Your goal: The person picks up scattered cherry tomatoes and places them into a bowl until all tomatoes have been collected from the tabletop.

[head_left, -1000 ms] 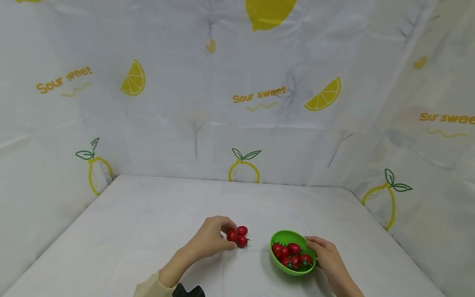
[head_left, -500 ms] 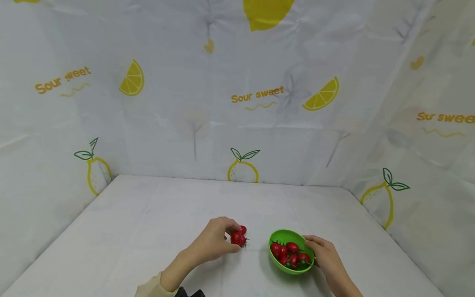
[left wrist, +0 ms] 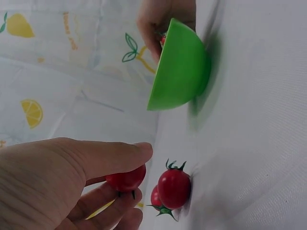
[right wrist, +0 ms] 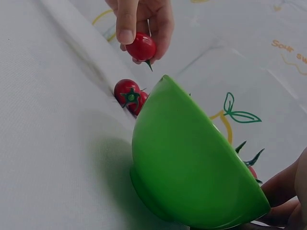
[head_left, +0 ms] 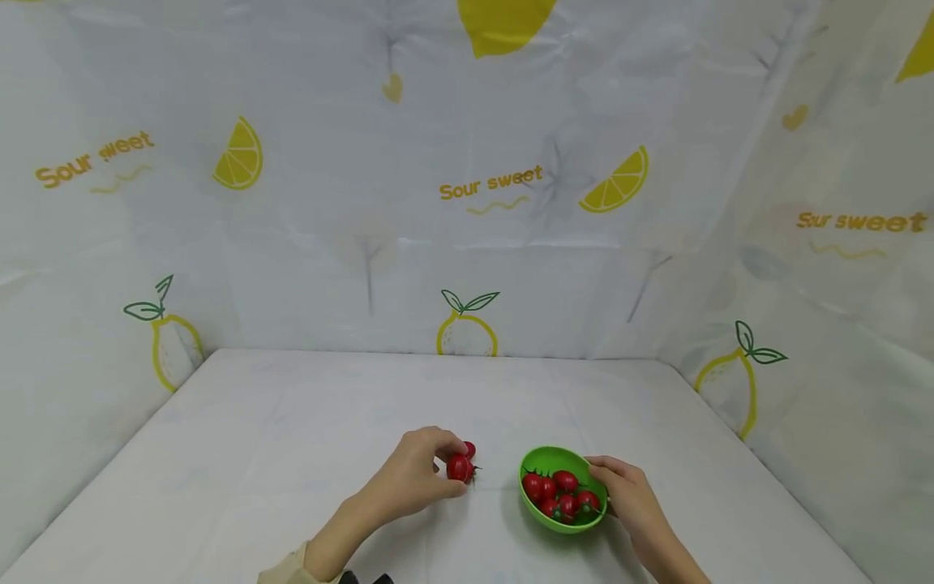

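My left hand point(head_left: 409, 480) pinches a red cherry tomato point(right wrist: 142, 47) between thumb and fingers, and the left wrist view shows the tomato raised off the table. Two more cherry tomatoes point(left wrist: 174, 189) with green stems lie together on the cloth beside that hand. In the head view they are partly covered by the held one. On the right, a green bowl point(right wrist: 187, 158) holds several cherry tomatoes point(head_left: 565, 481) and leans slightly. My right hand point(head_left: 633, 496) grips its right rim, thumb at the edge and the other fingers mostly hidden behind the wall.
A white cloth covers the table point(head_left: 306, 422). Behind and at both sides stand white sheets point(head_left: 321, 268) printed with lemons and lettering. A dark strap point(head_left: 365, 577) shows at the left wrist, below a beige sleeve point(head_left: 295, 566).
My left hand has shifted slightly right with its tomato, which now overlaps the two lying ones. Right hand and bowl keep their place; the head view has swung a little to the right.
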Tool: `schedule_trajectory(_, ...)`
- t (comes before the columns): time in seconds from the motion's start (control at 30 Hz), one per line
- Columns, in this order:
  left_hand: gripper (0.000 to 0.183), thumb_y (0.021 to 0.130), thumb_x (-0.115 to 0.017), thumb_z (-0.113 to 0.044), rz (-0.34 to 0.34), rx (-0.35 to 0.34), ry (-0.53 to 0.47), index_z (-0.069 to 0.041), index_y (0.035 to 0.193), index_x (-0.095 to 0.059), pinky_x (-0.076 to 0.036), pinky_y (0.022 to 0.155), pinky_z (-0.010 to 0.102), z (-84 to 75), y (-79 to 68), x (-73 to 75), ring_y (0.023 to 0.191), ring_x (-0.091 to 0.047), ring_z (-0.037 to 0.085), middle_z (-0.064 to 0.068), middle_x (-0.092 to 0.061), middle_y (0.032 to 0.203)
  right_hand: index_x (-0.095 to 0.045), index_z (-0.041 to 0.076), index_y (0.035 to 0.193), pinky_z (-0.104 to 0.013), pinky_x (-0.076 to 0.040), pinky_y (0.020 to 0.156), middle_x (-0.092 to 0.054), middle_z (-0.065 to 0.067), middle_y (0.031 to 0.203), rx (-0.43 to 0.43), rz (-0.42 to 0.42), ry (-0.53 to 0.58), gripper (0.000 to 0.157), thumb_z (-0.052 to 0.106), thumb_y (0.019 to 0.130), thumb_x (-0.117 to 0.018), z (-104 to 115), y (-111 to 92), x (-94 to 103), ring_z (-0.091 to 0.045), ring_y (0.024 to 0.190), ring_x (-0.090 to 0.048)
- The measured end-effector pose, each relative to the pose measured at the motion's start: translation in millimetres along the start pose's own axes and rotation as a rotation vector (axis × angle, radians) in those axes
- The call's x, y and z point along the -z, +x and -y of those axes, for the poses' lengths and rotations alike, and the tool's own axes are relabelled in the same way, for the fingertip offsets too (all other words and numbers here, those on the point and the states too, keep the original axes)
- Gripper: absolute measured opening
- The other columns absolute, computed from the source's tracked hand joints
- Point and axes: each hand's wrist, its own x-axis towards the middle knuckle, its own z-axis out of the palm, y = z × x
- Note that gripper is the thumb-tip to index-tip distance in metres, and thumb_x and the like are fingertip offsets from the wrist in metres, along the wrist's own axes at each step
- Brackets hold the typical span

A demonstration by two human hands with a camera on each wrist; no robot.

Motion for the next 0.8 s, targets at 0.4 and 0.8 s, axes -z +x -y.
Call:
schedule_trajectory(0.4, 0.028, 0.078, -0.081, -0.009, -0.014, -0.010, -0.052, -0.009, 0.104, -0.070, -0.053, 0.074, 0.030, -6.5, 0.0, -8.4, 0.086, -0.059, 0.009, -0.010, -0.062, 0.092, -0.057, -0.012, 0.125, -0.036, -0.054, 0.077, -0.061, -0.021, 0.119, 0.001, 0.001, -0.005, 0.036, 0.012, 0.101, -0.043, -1, -2, -1.3, -0.023, 0.099, -0.061)
schedule_trajectory(0.8, 0.031, 0.079, -0.082, -0.012, -0.047, -0.104, -0.065, -0.007, 0.107, -0.070, -0.052, 0.073, 0.031, -26.0, 19.3, -37.9, 0.086, -0.057, 0.004, -0.012, -0.062, 0.092, -0.056, -0.011, 0.127, -0.037, -0.054, 0.080, -0.057, -0.024, 0.126, 0.011, -0.001, -0.020, 0.038, 0.014, 0.101, -0.044, 0, -1, -0.5, -0.029, 0.108, -0.058)
